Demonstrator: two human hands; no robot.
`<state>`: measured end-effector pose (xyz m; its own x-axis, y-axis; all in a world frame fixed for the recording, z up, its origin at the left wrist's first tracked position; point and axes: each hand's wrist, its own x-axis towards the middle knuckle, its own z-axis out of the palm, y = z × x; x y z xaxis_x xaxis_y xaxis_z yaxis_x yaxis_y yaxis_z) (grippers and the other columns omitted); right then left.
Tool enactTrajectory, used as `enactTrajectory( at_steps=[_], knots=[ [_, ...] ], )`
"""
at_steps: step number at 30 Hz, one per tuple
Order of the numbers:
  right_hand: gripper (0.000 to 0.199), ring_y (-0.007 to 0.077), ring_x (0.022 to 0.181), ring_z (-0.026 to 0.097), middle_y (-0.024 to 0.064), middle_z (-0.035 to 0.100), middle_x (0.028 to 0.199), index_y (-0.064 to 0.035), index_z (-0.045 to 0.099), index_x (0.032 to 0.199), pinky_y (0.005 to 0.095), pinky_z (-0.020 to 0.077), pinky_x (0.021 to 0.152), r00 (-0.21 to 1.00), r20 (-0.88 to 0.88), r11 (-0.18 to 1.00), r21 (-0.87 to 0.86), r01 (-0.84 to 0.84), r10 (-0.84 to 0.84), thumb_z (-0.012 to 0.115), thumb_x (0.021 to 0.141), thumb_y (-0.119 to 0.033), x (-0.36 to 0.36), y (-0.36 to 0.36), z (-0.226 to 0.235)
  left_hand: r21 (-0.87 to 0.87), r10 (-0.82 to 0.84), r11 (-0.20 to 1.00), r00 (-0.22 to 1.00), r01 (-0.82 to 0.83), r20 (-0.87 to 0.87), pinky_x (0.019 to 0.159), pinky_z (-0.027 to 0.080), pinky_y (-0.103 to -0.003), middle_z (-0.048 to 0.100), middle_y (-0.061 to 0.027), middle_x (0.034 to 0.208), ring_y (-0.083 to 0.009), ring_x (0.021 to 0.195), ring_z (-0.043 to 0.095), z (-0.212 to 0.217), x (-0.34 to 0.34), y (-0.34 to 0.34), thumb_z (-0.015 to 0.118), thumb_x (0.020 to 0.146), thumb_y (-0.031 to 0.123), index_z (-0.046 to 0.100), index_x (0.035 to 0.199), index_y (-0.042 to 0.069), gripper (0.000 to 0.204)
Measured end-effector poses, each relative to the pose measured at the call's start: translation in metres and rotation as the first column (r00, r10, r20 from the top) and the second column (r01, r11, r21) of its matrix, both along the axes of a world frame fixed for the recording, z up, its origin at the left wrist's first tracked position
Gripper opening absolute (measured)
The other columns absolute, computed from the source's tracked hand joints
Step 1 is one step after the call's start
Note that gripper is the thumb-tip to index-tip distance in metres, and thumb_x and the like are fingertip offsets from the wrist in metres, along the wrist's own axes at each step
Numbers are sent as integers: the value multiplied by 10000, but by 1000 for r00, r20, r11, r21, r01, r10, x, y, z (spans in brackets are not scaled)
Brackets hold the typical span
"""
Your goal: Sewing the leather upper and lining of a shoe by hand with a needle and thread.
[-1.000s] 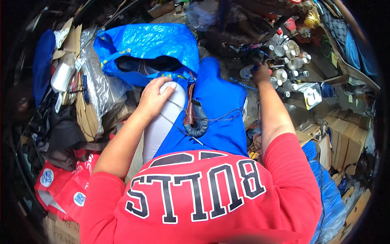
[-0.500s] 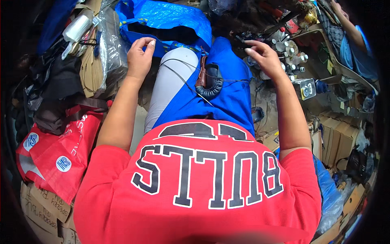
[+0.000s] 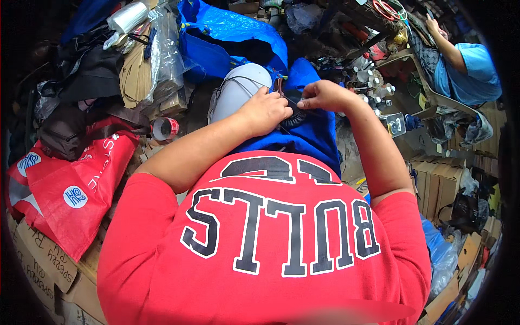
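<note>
Hidden: both hands cover most of the black coiled cord (image 3: 295,116), so its ends are hard to see.
Cord: it lies in the upper middle of the frame on the blue cloth (image 3: 314,138); its long way cannot be told.
Left hand (image 3: 265,111): fingers curled, pressing on the cord.
Right hand (image 3: 322,96): fingertips pinching the cord.
Around: grey cylinder (image 3: 235,92) just left, blue bag (image 3: 233,32) above, tape roll (image 3: 164,128) and red bag (image 3: 76,184) at left, small bottles (image 3: 371,86) at right.
Other person: blue sleeve (image 3: 468,73), upper right.

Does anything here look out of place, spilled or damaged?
Nothing clearly damaged. Both hands, left and right, meet at a dark coiled cord on the lap. Around them, bags and cardboard lie in untidy heaps.
</note>
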<state>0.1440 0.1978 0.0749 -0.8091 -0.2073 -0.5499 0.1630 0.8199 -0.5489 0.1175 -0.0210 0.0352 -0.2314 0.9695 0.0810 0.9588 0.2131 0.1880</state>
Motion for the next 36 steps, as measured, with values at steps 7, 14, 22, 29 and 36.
enactTrajectory(
  at_steps=[7, 14, 22, 29, 36],
  knots=[
    [264, 84, 655, 500, 19, 593, 686, -13, 643, 834, 275, 422, 603, 868, -47, 841, -276, 465, -495, 677, 832, -275, 61, 1, -9, 194, 73, 978, 997, -75, 19, 684, 468, -387, 583, -90, 902, -259, 779, 619, -12, 5, 6, 606, 734, 114, 573, 840, 100, 112],
    [267, 56, 646, 457, -43, 546, 678, -24, 633, 812, 239, 381, 585, 867, -59, 810, -392, 436, -495, 669, 856, -284, 63, 14, -24, 145, 24, 989, 996, -37, 88, 695, 508, -393, 607, -119, 962, -295, 790, 634, -11, 5, 4, 635, 730, 87, 594, 883, 46, 163],
    [267, 97, 632, 490, -4, 560, 661, -31, 635, 830, 259, 415, 609, 804, -291, 835, -374, 403, -518, 693, 832, -292, 59, 5, -23, 223, 172, 912, 814, -345, 555, 776, 503, -341, 665, -135, 856, -272, 871, 655, 15, -12, -20, 539, 866, 55, 623, 1006, 55, 164],
    [346, 127, 564, 456, 52, 517, 594, 4, 604, 744, 320, 404, 541, 843, -167, 838, -312, 447, -512, 642, 861, -320, 80, 0, -17, 215, -19, 855, 386, -472, 922, 809, 492, -301, 656, -91, 930, -191, 911, 632, 26, -36, 19, 437, 813, 8, 632, 955, 13, 241],
    [317, 143, 572, 409, 91, 414, 588, 15, 503, 685, 324, 369, 542, 856, -386, 931, -260, 257, -345, 590, 859, -235, 96, 3, 2, 27, 73, 992, 733, -124, 676, 793, 489, -325, 670, -135, 933, -231, 869, 639, 14, -40, 76, 651, 792, 198, 673, 920, 25, 216]
  ],
)
